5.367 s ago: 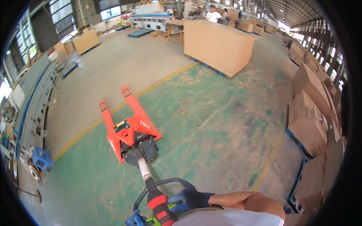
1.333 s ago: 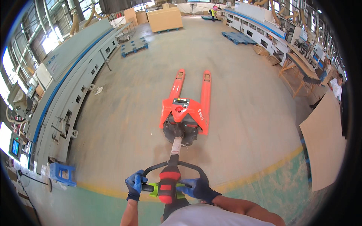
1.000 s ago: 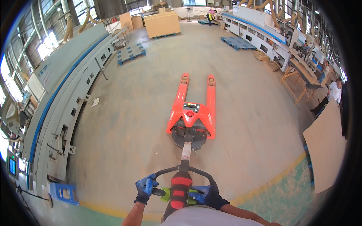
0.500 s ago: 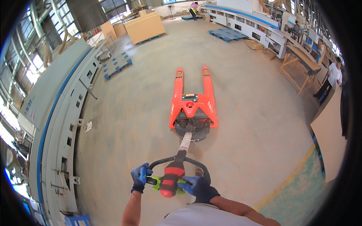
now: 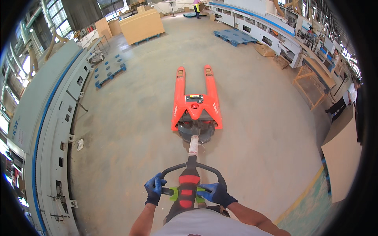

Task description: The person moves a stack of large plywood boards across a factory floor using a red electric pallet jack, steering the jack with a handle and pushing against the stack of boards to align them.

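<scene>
Pallet jack (image 5: 194, 111) between machine (image 5: 51, 118) at left and workbench (image 5: 319, 74) at right, board stack (image 5: 141, 26) farther ahead at left.

A greyish floor (image 5: 138, 118) (streaked and scuffed-looking) spreads out beyond the gloved fingers (image 5: 206, 192). Directly on it, straight ahead of the fingers, stands a red pallet jack (image 5: 195, 108), forks pointing away. Ahead and left lies a small white scrap (image 5: 80, 144), with a blue pallet (image 5: 110, 70) farther off. Far ahead and right lies another blue pallet (image 5: 235, 37), brown cardboard (image 5: 265, 50) near it. Right of the fingers, a yellow line (image 5: 301, 196) edges a green stretch (image 5: 309, 210).
</scene>
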{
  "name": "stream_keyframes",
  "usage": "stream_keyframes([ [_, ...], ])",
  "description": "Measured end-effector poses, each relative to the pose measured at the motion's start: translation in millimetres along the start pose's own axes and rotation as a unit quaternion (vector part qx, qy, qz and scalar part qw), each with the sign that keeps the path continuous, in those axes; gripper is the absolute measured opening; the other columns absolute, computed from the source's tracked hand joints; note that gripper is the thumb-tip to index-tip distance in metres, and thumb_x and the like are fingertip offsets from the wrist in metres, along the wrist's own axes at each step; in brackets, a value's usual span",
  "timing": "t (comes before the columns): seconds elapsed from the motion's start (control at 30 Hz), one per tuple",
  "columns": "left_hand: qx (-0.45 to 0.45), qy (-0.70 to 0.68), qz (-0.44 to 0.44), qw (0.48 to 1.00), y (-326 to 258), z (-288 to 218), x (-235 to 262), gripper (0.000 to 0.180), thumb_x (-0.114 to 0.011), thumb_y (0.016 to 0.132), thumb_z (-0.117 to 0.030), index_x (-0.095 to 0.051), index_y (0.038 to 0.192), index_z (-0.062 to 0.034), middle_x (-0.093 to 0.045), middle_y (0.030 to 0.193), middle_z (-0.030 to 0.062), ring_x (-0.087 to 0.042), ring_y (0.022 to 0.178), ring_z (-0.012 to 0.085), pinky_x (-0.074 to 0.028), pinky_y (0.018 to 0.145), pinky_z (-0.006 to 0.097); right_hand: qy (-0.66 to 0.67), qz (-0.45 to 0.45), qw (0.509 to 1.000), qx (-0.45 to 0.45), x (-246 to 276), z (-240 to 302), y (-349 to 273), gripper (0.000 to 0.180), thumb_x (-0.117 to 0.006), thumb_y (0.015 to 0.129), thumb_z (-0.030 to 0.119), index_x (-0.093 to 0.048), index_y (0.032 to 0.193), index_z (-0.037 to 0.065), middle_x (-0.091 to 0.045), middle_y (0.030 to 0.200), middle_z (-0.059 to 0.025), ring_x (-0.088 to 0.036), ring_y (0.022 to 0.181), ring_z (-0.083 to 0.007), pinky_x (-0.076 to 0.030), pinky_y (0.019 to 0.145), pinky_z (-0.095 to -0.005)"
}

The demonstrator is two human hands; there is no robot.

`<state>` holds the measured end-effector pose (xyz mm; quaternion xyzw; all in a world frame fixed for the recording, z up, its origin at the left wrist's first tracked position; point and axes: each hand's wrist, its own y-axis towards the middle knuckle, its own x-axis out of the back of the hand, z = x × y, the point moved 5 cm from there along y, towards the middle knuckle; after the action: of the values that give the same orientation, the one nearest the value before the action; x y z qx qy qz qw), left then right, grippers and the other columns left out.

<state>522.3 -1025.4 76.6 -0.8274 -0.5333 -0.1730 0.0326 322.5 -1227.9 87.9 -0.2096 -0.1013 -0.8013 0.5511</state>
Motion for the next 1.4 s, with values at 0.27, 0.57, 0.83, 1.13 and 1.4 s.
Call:
stream_keyframes([
  [0.27, -0.030, -0.001, -0.003, 1.000, 93, -22, -91, 0.027, -0.045, 0.089, -0.009, -0.065, 0.101, 0.0054, -0.067, 0.066, 0.0086, -0.064, 0.058, 0.0152, -0.051, 0.060, 0.029, -0.026, -0.005, 0.999, 0.029, 111, -5, 89, 0.030, -0.073, 0.076, 0.019, -0.068, 0.100, 0.001, -0.068, 0.070, -0.0122, -0.066, 0.059, -0.0157, -0.051, 0.057, -0.0263],
  [0.57, -0.015, 0.007, 0.057, 0.998, 187, -30, -156, 0.026, -0.046, 0.089, -0.009, -0.067, 0.100, 0.0024, -0.068, 0.067, 0.0091, -0.064, 0.058, 0.0160, -0.052, 0.060, 0.029, -0.076, -0.019, 0.997, 0.026, 167, -53, 170, 0.038, -0.072, 0.074, 0.036, -0.070, 0.100, 0.007, -0.067, 0.074, -0.0156, -0.066, 0.064, -0.0256, -0.051, 0.061, -0.0323],
  [0.83, 0.021, -0.021, 0.080, 0.996, 328, -29, -181, 0.030, -0.046, 0.094, -0.015, -0.065, 0.104, 0.0047, -0.069, 0.080, 0.0108, -0.066, 0.069, 0.0156, -0.054, 0.067, 0.028, -0.023, -0.038, 0.994, 0.095, 216, -35, 297, 0.044, -0.073, 0.076, 0.033, -0.066, 0.107, 0.002, -0.065, 0.073, -0.0186, -0.065, 0.062, -0.0256, -0.050, 0.058, -0.0350],
  [1.13, 0.043, -0.022, 0.015, 0.999, 467, -34, -181, 0.032, -0.046, 0.096, -0.019, -0.061, 0.108, 0.0071, -0.069, 0.084, 0.0145, -0.067, 0.075, 0.0186, -0.055, 0.072, 0.029, 0.026, -0.067, 0.994, 0.078, 224, -19, 426, 0.046, -0.070, 0.078, 0.041, -0.068, 0.101, 0.001, -0.065, 0.072, -0.0178, -0.065, 0.063, -0.0299, -0.051, 0.058, -0.0360],
  [1.4, 0.035, -0.053, 0.021, 0.998, 498, -53, -198, 0.035, -0.045, 0.096, -0.020, -0.059, 0.111, 0.0085, -0.069, 0.084, 0.0149, -0.067, 0.074, 0.0194, -0.055, 0.072, 0.031, 0.022, 0.014, 1.000, 0.016, 254, -18, 459, 0.041, -0.068, 0.082, 0.034, -0.065, 0.105, 0.001, -0.066, 0.077, -0.0185, -0.066, 0.070, -0.0295, -0.051, 0.061, -0.0353],
])
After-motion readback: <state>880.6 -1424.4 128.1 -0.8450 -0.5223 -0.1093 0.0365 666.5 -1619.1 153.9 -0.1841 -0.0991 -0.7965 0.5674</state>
